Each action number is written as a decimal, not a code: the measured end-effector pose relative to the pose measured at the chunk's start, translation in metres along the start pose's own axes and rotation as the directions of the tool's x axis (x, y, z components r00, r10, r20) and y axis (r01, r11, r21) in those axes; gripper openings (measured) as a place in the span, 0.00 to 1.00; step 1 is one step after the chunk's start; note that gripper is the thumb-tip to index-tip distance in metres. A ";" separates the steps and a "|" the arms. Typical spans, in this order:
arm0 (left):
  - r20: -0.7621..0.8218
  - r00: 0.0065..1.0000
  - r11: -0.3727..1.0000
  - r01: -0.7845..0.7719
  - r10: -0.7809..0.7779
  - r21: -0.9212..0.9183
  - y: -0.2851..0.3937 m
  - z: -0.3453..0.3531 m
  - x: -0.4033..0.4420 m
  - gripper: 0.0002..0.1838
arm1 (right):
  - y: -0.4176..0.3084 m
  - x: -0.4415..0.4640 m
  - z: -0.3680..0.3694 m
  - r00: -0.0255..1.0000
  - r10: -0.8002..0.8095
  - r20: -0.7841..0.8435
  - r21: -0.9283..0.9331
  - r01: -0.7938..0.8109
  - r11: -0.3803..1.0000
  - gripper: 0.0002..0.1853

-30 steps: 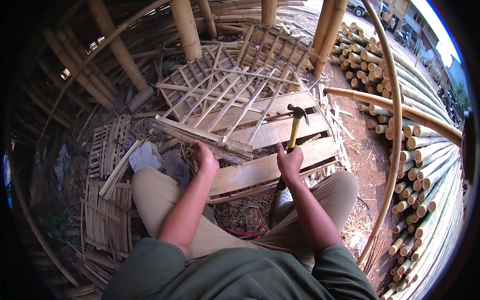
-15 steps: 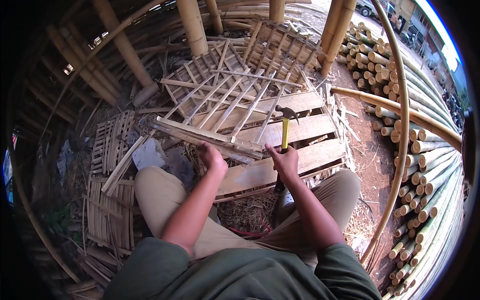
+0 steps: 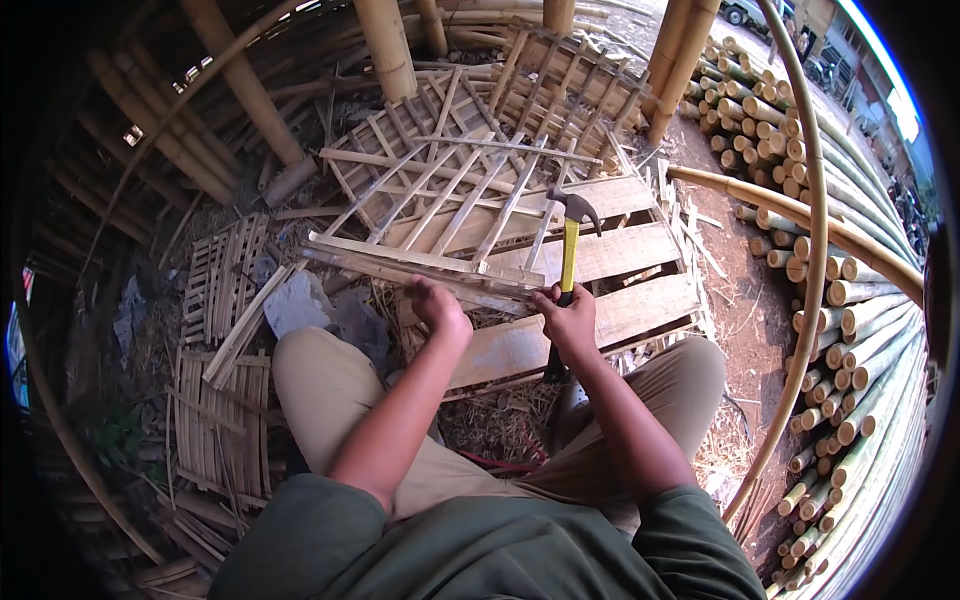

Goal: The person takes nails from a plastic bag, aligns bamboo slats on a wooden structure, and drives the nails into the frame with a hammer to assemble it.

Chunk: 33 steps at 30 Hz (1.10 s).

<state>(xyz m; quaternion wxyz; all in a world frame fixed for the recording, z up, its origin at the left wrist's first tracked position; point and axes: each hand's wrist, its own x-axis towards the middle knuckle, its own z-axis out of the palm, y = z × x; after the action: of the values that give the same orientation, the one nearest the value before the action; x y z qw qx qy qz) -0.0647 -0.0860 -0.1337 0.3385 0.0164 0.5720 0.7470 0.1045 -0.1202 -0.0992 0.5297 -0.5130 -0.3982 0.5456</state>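
My right hand (image 3: 571, 322) is wrapped round a claw hammer (image 3: 570, 255) with a yellow and black handle, its head up. The thumb side of that hand lies against the right end of a slatted bamboo frame (image 3: 437, 215). My left hand (image 3: 442, 310) is closed at the frame's near rail (image 3: 400, 259), fingers curled inward; what they hold is hidden. The frame lies tilted across wide planks (image 3: 600, 255) in front of my knees, its near edge made of doubled strips.
Other slatted panels (image 3: 560, 85) lie behind, with more slatted pieces (image 3: 225, 270) at the left. Cut bamboo poles (image 3: 860, 320) are stacked on the right. A curved bamboo pole (image 3: 815, 250) rises nearby, and thick bamboo posts (image 3: 388, 50) stand at the back. Straw and splinters (image 3: 490, 430) litter the ground.
My left hand has shifted right along the near rail, closer to my right hand. The frame's near end has moved slightly right. The hammer stays in my right hand.
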 end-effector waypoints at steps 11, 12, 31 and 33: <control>0.156 0.988 0.976 -0.020 -0.015 0.218 -0.019 -0.005 -0.002 0.26 | -0.003 0.012 -0.012 0.983 0.117 -0.143 0.018 -0.116 0.993 0.18; 0.160 0.987 0.976 -0.021 -0.014 0.216 -0.021 -0.005 0.000 0.26 | -0.002 0.015 -0.013 0.983 0.114 -0.145 0.019 -0.112 0.993 0.18; 0.903 0.381 0.031 -0.924 0.199 0.382 0.034 0.026 0.025 0.20 | 0.031 0.030 -0.022 0.938 -0.070 -0.339 -0.560 -0.141 0.817 0.25; 0.936 0.304 0.003 -0.951 0.177 0.308 0.027 0.032 0.036 0.22 | 0.032 0.031 -0.021 0.935 -0.124 -0.332 -0.603 -0.110 0.790 0.25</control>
<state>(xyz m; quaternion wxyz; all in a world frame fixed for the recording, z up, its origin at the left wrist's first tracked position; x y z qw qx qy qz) -0.0929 -0.0434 -0.1127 0.0580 0.7275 0.6139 0.3009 0.1223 -0.0956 -0.1377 0.3995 -0.7449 -0.4531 0.2834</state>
